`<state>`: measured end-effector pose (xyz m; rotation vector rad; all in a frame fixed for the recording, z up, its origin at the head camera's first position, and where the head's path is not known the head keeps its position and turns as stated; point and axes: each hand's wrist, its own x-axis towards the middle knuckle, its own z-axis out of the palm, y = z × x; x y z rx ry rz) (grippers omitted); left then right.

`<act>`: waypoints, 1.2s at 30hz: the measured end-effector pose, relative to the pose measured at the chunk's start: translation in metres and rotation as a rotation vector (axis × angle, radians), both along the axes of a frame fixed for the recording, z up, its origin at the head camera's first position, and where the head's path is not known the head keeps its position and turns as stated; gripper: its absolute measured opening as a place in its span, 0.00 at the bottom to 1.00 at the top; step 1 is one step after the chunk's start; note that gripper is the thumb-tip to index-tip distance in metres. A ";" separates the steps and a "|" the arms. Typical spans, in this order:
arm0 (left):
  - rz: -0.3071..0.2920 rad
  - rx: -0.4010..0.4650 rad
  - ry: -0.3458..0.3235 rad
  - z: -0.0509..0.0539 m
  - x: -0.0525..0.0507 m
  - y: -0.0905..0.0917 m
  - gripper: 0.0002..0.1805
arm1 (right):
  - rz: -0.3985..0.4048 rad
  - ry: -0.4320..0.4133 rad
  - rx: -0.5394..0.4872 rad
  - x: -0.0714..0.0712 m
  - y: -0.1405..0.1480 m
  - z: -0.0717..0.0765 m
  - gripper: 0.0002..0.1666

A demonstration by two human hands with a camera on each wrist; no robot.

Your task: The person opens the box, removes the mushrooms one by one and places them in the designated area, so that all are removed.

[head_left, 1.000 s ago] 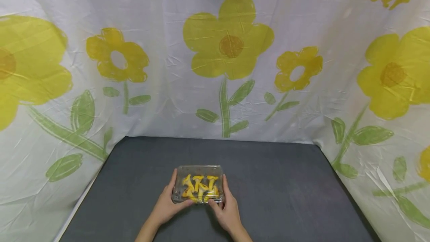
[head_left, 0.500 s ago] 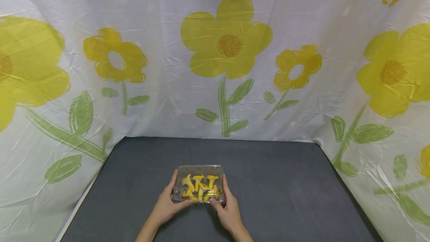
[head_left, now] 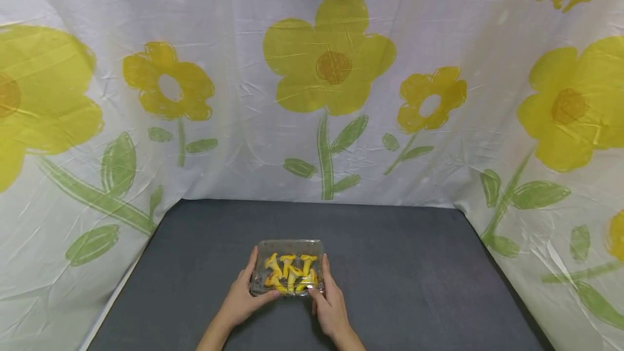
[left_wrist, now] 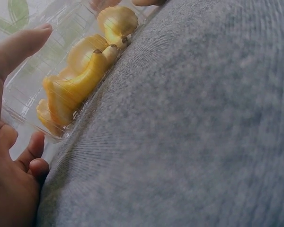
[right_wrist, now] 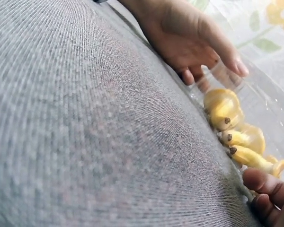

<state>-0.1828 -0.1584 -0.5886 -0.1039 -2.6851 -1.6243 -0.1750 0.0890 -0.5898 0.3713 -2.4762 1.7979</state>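
Note:
A clear plastic container (head_left: 288, 245) sits between both hands on the dark tabletop in the head view. Several yellow mushrooms (head_left: 294, 278) show through its top, their stems visible in the right wrist view. Gripping the container's left side is my left hand (head_left: 242, 294), thumb (left_wrist: 31, 42) along the near edge and fingers against the side. On the opposite side my right hand (head_left: 332, 307) holds it, thumb at the near right corner. Fingers (right_wrist: 265, 187) of the right hand appear low in the right wrist view. The container's underside is hidden.
A dark grey table (head_left: 414, 275) spreads around the hands. White cloth with yellow flowers (head_left: 336, 64) hangs behind it and along both sides. Grey ribbed fabric (left_wrist: 194, 118) fills much of both wrist views.
The right thumb and fingers have shifted slightly at the container's near right corner. The left hand and the container look nearly still.

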 end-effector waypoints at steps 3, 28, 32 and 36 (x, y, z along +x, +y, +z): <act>-0.011 -0.019 -0.009 0.000 0.000 0.002 0.69 | 0.002 -0.029 0.020 0.003 0.002 0.001 0.46; 0.002 -0.028 -0.008 0.003 -0.006 -0.003 0.69 | 0.025 -0.111 -0.034 -0.007 -0.004 0.008 0.43; -0.003 -0.033 -0.011 0.002 -0.004 -0.003 0.69 | 0.020 -0.133 -0.064 -0.003 -0.004 0.008 0.43; 0.001 -0.036 -0.014 0.002 -0.003 -0.002 0.69 | 0.012 -0.109 -0.082 -0.001 -0.003 0.009 0.42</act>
